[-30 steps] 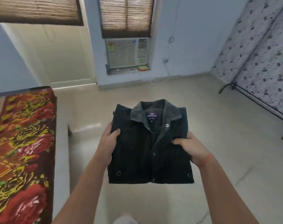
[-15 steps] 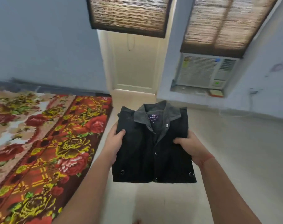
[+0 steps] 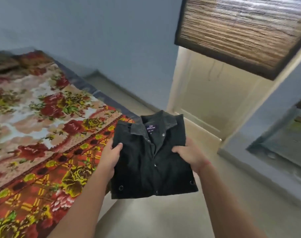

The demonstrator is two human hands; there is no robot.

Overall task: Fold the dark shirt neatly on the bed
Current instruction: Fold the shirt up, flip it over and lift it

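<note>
The dark shirt (image 3: 151, 157) is folded into a compact rectangle, collar and label facing up, and hangs in the air between my two hands. My left hand (image 3: 111, 157) grips its left edge, thumb on top. Its right edge is held by my right hand (image 3: 189, 155), thumb also on top. The shirt hovers over the floor, right at the near corner of the bed (image 3: 43, 134), which wears a red, yellow and cream floral cover and fills the left side of the view.
A pale tiled floor (image 3: 163, 219) lies under the shirt. A cream door (image 3: 213, 100) stands behind it, with a bamboo blind (image 3: 240, 31) above. Blue walls surround the room; a low ledge (image 3: 275, 160) runs along the right.
The view has swung left, so the bed now fills the left side and the air conditioner is out of sight. Both hands keep the same grip on the folded shirt.
</note>
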